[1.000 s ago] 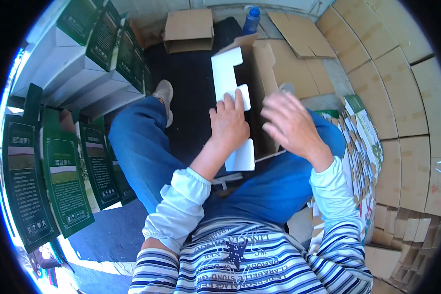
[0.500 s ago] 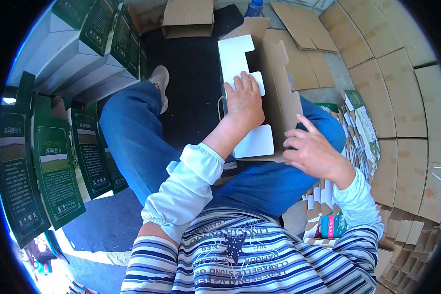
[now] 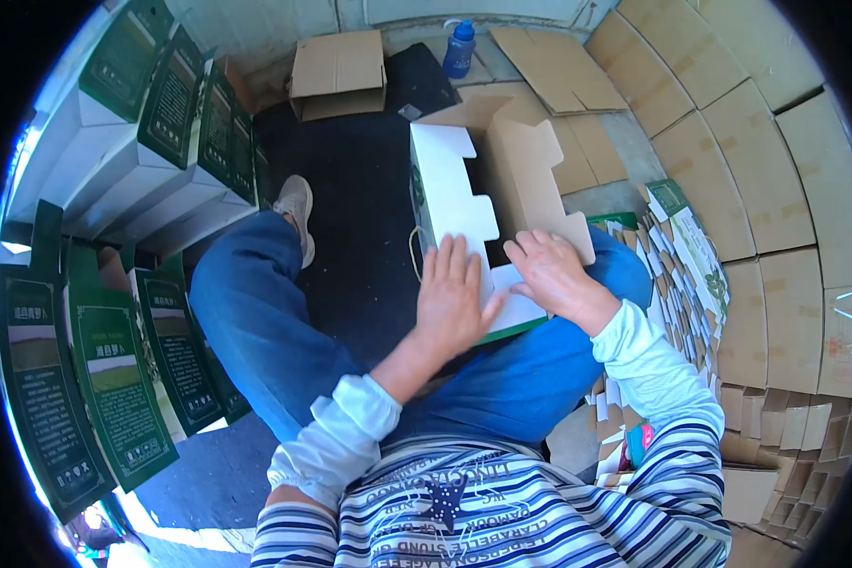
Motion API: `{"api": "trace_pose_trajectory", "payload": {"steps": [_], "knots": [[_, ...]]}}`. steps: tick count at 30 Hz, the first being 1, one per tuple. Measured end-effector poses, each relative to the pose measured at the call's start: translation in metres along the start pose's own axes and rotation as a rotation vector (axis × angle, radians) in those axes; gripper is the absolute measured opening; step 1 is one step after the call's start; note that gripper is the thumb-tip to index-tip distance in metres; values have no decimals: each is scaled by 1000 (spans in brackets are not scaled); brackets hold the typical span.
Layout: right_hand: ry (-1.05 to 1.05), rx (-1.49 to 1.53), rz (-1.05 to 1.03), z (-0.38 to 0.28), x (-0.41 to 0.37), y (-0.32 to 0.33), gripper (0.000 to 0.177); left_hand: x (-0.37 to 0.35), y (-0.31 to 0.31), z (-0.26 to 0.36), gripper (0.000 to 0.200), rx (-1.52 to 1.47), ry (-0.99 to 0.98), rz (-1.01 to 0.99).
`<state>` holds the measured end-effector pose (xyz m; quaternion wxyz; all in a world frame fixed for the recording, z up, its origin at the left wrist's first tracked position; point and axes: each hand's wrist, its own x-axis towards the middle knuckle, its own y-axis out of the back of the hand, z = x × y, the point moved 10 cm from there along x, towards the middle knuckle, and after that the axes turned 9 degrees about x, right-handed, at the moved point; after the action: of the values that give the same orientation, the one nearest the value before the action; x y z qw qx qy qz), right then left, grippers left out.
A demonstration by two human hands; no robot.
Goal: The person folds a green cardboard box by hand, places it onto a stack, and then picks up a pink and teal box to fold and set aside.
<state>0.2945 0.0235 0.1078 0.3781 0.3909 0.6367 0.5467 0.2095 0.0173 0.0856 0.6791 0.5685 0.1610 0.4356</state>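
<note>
I've got the open box (image 3: 525, 175), long axis roughly twelve to six, at one o'clock from the left hand (image 3: 443, 301), fingers slightly apart on its white flap (image 3: 445, 180); eleven from the right hand (image 3: 556, 275), fingers bunched, grip unclear, both touching

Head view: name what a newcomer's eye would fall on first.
First, the open white-and-brown cardboard box at the centre, with the left hand and right hand at its near end. Next, the dark green printed cartons with white lettering along the left side. Then the plain brown cardboard boxes stacked like a wall on the right.
</note>
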Motion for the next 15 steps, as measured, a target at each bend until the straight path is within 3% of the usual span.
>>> {"api": "trace_pose_trajectory", "payload": {"steps": [2, 3, 6, 8, 10, 15], "knots": [[-13, 17, -90, 13, 6, -10, 46, -10, -4, 14, 75, 10, -44, -65], [-97, 124, -261, 24, 14, -14, 57, -13, -11, 18, 83, 35, -62, -111], [-316, 334, 23, 83, 51, 7, 70, -14, -13, 25, 77, 34, -72, -136], [-428, 292, 359, 122, 78, 38, 73, -18, -17, 33, 74, -16, -94, -112], [-361, 269, 631, 138, 101, 65, 68, -21, -15, 38, 73, -49, -93, -92], [-196, 241, 84, 143, 151, 26, 48, -22, -6, 41, 69, -36, -48, -33]]}}
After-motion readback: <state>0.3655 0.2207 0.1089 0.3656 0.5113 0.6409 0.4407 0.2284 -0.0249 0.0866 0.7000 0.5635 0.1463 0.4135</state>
